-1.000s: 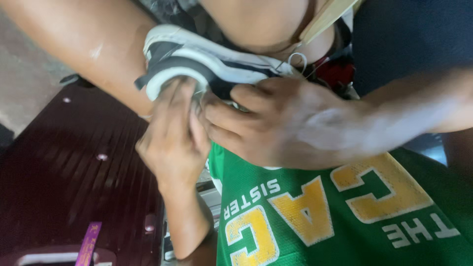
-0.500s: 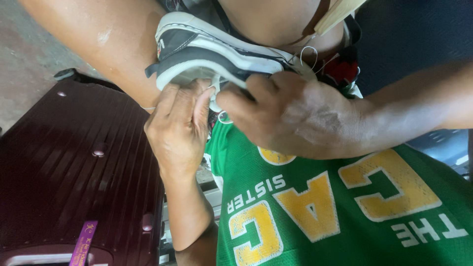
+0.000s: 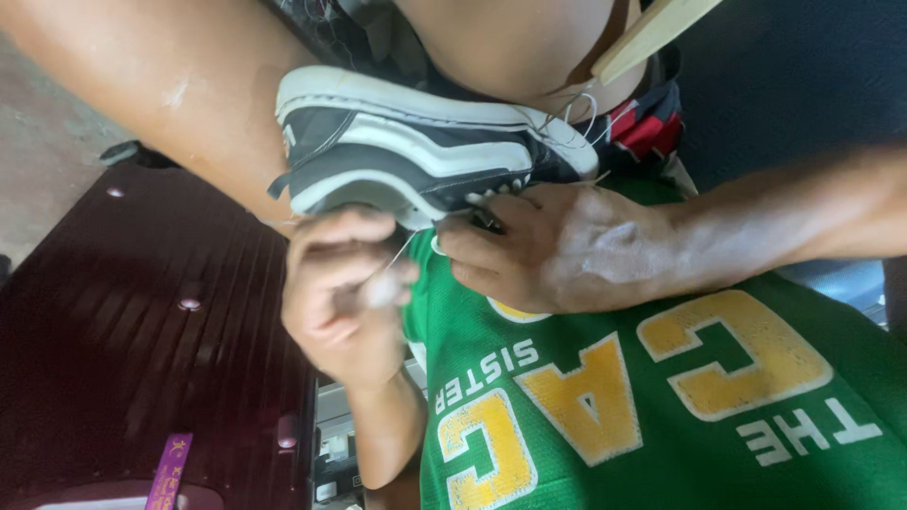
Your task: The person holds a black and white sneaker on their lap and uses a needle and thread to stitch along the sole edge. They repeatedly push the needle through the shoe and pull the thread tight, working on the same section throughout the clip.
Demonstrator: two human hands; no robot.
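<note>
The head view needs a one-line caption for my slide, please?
Left hand pulls thread while right hand steadies a black-and-white shoe above a green shirt.

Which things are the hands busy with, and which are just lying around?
Busy with:
- left hand, pinching a thin white thread
- right hand, its fingers at the sole's edge
- black and white shoe

Lying around:
- dark red ribbed case
- purple tag
- green shirt
- wooden stick

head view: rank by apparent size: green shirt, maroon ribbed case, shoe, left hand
1. green shirt and maroon ribbed case: look alike in area, both cropped, so unranked.
2. shoe.
3. left hand, nearer the camera, so less sure.
</note>
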